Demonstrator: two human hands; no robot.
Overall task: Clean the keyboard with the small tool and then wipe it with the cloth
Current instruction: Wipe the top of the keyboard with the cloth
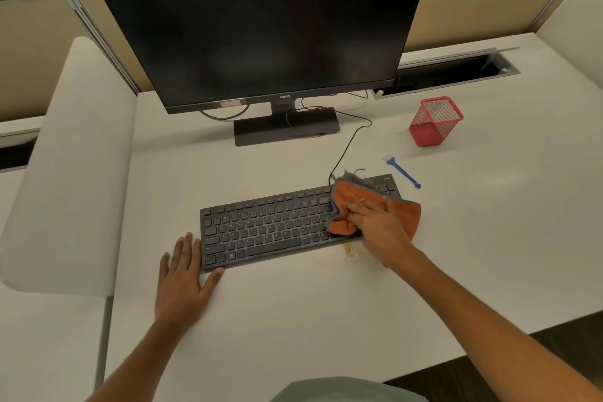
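Observation:
A black keyboard (261, 225) lies on the white desk (293, 320) in front of the monitor. An orange cloth with a grey edge (354, 196) covers the keyboard's right end. My right hand (380, 228) presses flat on the cloth with straight fingers. Flat on the desk, my left hand (182, 277) touches the keyboard's front left corner, thumb against its front edge. The small blue tool with a white tip (403, 170) lies on the desk just beyond the keyboard's right end, apart from both hands.
A black monitor (261, 19) on its stand (287, 127) rises behind the keyboard, with cables trailing to the right. A red mesh pen holder (435, 122) stands at the back right. A yellowish stain (350, 251) marks the desk in front of the keyboard. Padded dividers flank the desk.

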